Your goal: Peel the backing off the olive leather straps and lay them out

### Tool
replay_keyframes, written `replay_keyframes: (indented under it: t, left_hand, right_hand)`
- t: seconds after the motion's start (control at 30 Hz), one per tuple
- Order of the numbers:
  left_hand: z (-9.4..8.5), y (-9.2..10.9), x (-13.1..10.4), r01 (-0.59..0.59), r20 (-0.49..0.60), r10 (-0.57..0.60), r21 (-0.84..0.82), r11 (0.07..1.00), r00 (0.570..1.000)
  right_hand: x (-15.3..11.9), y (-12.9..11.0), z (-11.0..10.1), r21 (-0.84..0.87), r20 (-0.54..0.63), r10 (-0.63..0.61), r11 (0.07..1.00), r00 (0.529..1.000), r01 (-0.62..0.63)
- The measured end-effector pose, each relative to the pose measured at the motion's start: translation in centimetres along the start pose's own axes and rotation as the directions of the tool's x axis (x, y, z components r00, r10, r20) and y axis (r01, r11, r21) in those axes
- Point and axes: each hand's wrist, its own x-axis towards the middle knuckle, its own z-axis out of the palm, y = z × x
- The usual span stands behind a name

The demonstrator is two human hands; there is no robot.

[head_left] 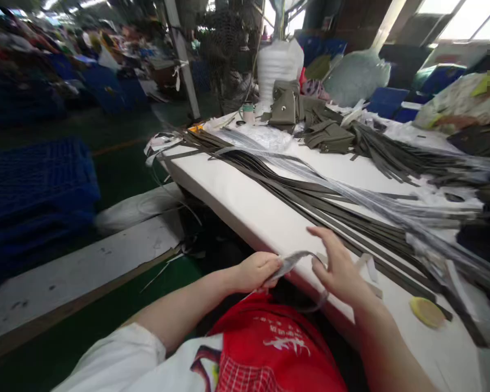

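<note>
While the left fingers (270,262) clamp the grey strip (291,263), it curves beside parted right fingers (323,234).

The strip (289,264) looks thin and smooth, with a faint gloss; its material is hard to tell. The straps (265,169) are matt and fabric-like, and the bag (283,118) is matt cloth with a shiny, metal-looking stud. Clear, glossy plastic film (345,190) crosses the smooth, matt table (237,188). The apron (277,332) and sleeve (122,354) are soft cloth, the pallets (36,179) hard-looking plastic, the bench (93,267) smooth but marked
</note>
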Motion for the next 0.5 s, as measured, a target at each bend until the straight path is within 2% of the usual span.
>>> replay_keyframes:
  t: [0.07,0.1,0.17,0.2,0.23,0.27,0.3,0.33,0.37,0.4,0.43,0.47,0.5]
  left_hand:
    - [0.8,1.6,0.2,-0.01,0.099,0.033,-0.225,0.974,0.994]
    - [1.1,2.3,0.3,-0.038,0.102,0.07,-0.284,0.958,0.992]
    - [1.0,3.7,0.9,-0.162,0.019,0.177,-0.315,0.935,0.984]
    - [0.7,4.1,1.2,-0.264,-0.072,0.254,-0.257,0.93,0.964]
    - [0.2,4.5,1.6,-0.367,-0.177,0.344,-0.122,0.922,0.922]
    - [-0.3,4.6,1.9,-0.437,-0.262,0.44,0.073,0.897,0.859]
    - [-0.9,4.5,2.2,-0.454,-0.299,0.53,0.289,0.843,0.793]
    - [-1.4,4.3,2.3,-0.428,-0.289,0.604,0.487,0.761,0.743]
    - [-1.7,3.9,2.4,-0.382,-0.244,0.645,0.638,0.669,0.724]
    - [-1.9,3.4,2.3,-0.338,-0.181,0.647,0.732,0.592,0.741]
    - [-1.8,2.9,2.2,-0.307,-0.126,0.615,0.778,0.548,0.779]
    - [-1.5,2.5,2.0,-0.282,-0.093,0.558,0.787,0.548,0.825]
    - [-1.1,2.1,1.8,-0.249,-0.089,0.481,0.766,0.593,0.872]
  right_hand:
    - [-0.6,-0.8,2.7,0.058,0.157,0.098,0.992,0.983,-0.109]
    - [-0.9,-1.3,3.9,0.098,0.23,0.129,0.983,0.965,-0.155]
    - [-1.7,-2.4,5.9,0.195,0.355,0.166,0.949,0.92,-0.247]
    - [-2.1,-3.1,6.5,0.26,0.421,0.153,0.924,0.894,-0.281]
    - [-2.6,-3.8,6.7,0.343,0.488,0.103,0.891,0.867,-0.299]
    - [-3.1,-4.4,6.5,0.429,0.537,0.032,0.85,0.843,-0.306]
    - [-3.5,-4.8,5.9,0.507,0.552,-0.033,0.807,0.833,-0.304]
    - [-3.8,-4.9,5.0,0.564,0.536,-0.067,0.77,0.842,-0.298]
    - [-3.9,-4.9,3.8,0.593,0.489,-0.054,0.752,0.871,-0.286]
    - [-3.7,-4.5,2.4,0.589,0.417,-0.006,0.763,0.909,-0.265]
    - [-3.3,-4.0,1.0,0.542,0.328,0.067,0.804,0.942,-0.246]
    - [-2.7,-3.3,-0.2,0.443,0.214,0.148,0.866,0.966,-0.231]
    - [-2.1,-2.5,-1.2,0.299,0.076,0.208,0.928,0.975,-0.222]
